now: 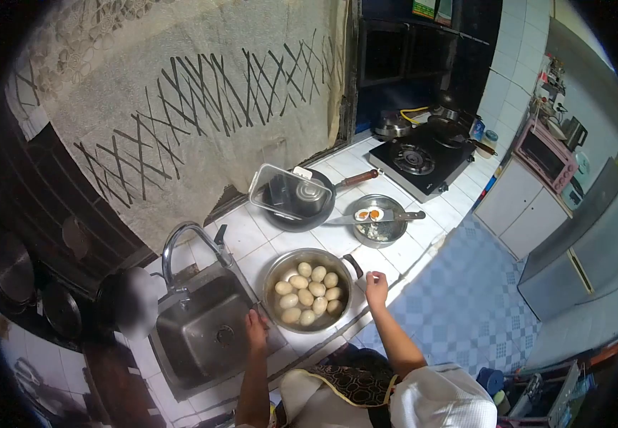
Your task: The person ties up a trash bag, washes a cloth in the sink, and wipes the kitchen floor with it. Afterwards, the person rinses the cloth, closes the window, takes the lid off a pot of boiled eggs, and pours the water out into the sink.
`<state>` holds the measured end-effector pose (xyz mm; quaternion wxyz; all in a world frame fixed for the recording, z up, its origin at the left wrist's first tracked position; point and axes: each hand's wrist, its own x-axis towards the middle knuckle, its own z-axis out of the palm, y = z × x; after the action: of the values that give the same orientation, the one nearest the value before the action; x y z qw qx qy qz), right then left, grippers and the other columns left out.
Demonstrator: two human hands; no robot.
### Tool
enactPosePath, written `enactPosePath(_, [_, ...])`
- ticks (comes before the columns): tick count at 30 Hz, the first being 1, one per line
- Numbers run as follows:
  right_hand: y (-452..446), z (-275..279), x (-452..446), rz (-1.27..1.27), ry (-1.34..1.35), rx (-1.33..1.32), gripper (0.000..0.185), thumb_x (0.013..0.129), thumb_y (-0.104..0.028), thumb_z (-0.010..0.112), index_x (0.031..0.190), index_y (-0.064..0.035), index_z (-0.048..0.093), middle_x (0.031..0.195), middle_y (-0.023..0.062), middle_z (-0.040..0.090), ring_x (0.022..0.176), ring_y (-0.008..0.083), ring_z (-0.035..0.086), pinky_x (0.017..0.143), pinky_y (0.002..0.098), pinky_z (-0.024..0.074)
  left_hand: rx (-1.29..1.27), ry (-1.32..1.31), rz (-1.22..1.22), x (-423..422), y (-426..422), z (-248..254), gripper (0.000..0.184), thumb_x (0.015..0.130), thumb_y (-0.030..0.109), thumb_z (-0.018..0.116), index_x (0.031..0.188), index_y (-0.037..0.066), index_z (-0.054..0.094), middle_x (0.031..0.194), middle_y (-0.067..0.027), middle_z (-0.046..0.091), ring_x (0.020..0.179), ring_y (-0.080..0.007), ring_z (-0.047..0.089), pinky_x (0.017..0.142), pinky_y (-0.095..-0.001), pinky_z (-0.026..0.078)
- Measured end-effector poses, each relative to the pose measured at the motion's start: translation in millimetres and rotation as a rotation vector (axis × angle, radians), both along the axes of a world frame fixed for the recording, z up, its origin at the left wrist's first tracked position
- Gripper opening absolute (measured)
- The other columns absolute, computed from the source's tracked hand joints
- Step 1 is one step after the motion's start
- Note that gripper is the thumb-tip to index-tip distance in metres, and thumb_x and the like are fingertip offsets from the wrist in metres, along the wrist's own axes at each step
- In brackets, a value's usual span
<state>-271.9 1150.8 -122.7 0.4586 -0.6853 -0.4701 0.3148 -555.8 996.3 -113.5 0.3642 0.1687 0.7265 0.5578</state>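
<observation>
A steel pot (270,274) holding several pale whole eggs (305,296) stands on the tiled counter, between my two hands. My left hand (255,329) is at its lower left, beside the sink's edge, with fingers stretched out and nothing visible in them. To the right, my right hand (376,289) is held near the pot's dark handle (354,265) but apart from it, its fingers curled together. Behind the pot is a metal bowl (379,241), with a knife (405,216) lying across it. Two egg halves (369,214) with orange yolks rest on the blade.
A steel sink (188,357) with a curved tap (170,250) is on the left. Behind the pot, a frying pan (302,225) carries a clear plastic container (270,189). A gas stove (412,158) with another pan (448,132) stands at the back right.
</observation>
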Motion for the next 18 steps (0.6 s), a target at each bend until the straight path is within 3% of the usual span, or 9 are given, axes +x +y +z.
enactPosePath(2, [-30.6,8.4,8.4,-0.087,-0.016,-0.016,0.038,0.077,-0.027,0.053,0.102,0.0012,0.048,0.079,0.0149,0.055,0.074,0.0245,0.054,0.066,0.0316,0.0419,0.071,-0.004,0.148,16.1,-8.9,22.6,0.05,0.085,0.046,0.034,0.108,0.003,0.046,0.082,-0.0042,0.051,0.066,-0.0102,0.045,0.051,-0.0234,0.036])
enactPosePath(3, [-44.9,6.8,12.8,-0.097,-0.023,-0.022,0.038,0.077,-0.027,0.053,0.102,0.0012,0.048,0.079,0.0149,0.055,0.074,0.0245,0.054,0.066,0.0316,0.0419,0.064,-0.011,0.139,18.4,-16.3,24.0,0.05,0.085,0.046,0.034,0.108,0.003,0.046,0.082,-0.0042,0.051,0.066,-0.0102,0.045,0.051,-0.0234,0.036])
enactPosePath(5, [-74.2,-1.7,22.6,-0.121,-0.093,0.118,0.028,0.077,-0.022,0.052,0.094,-0.0001,0.054,0.072,0.013,0.057,0.066,0.0235,0.055,0.062,0.0322,0.0427,0.193,-0.09,0.129,21.4,-31.4,20.9,0.043,0.086,0.035,0.041,0.115,0.003,0.043,0.106,-0.0082,0.045,0.081,-0.0118,0.046,0.055,-0.0232,0.038])
enactPosePath(6, [-89.1,-4.3,29.4,-0.122,-0.102,0.114,0.028,0.077,-0.022,0.052,0.094,-0.0001,0.054,0.072,0.013,0.057,0.066,0.0235,0.055,0.062,0.0322,0.0427,0.188,-0.098,0.129,21.2,-37.6,7.2,0.043,0.086,0.035,0.041,0.115,0.003,0.043,0.106,-0.0082,0.045,0.081,-0.0118,0.046,0.055,-0.0232,0.038])
enactPosePath(8, [-117.5,-12.1,44.3,0.214,-0.256,-0.16,0.018,0.077,-0.016,0.052,0.085,-0.0018,0.058,0.065,0.0114,0.058,0.059,0.0226,0.056,0.058,0.0325,0.0438,0.445,0.375,0.145,22.1,-51.9,-25.2,0.029,0.083,0.023,0.049,0.105,0.003,0.049,0.094,-0.0054,0.051,0.073,-0.0098,0.046,0.056,-0.0211,0.038])
enactPosePath(11, [-160.9,-36.9,49.5,0.291,-0.077,-0.119,0.015,0.076,-0.015,0.052,0.078,-0.0028,0.06,0.061,0.011,0.059,0.057,0.0228,0.057,0.056,0.0324,0.0447,0.437,0.053,-0.087,35.8,-89.0,-21.4,0.015,0.079,0.011,0.052,0.091,0.001,0.053,0.079,-0.0019,0.054,0.066,-0.0103,0.049,0.056,-0.0216,0.04])
enactPosePath(13, [-179.7,-40.1,51.7,0.513,-0.109,-0.282,0.021,0.078,-0.019,0.052,0.081,0.0008,0.058,0.067,0.0089,0.06,0.062,0.018,0.057,0.059,0.0307,0.0446,0.311,0.051,-0.084,57.3,-109.4,-3.6,0.008,0.078,0.009,0.05,0.079,0.002,0.055,0.065,-0.0009,0.054,0.059,-0.0113,0.051,0.058,-0.0244,0.042])
enactPosePath(15, [-193.8,-33.9,55.0,0.67,-0.273,-0.379,0.023,0.078,-0.02,0.052,0.085,0.001,0.058,0.073,0.0103,0.06,0.067,0.019,0.057,0.063,0.0311,0.0445,0.123,0.461,-0.29,71.9,-131.1,-6.0,0.01,0.075,0.008,0.053,0.082,0.001,0.056,0.067,-0.0018,0.056,0.059,-0.0091,0.051,0.059,-0.0228,0.043])
enactPosePath(18, [-220.3,-68.7,81.2,0.983,-0.52,-0.527,0.033,0.078,-0.029,0.051,0.096,-0.0021,0.056,0.086,0.0142,0.06,0.077,0.0236,0.058,0.069,0.0334,0.0444,-0.056,0.395,-0.358,85.8,-164.9,-77.0,0.013,0.072,0.007,0.055,0.084,0.003,0.058,0.072,-0.0059,0.06,0.065,-0.0138,0.056,0.063,-0.0268,0.045])
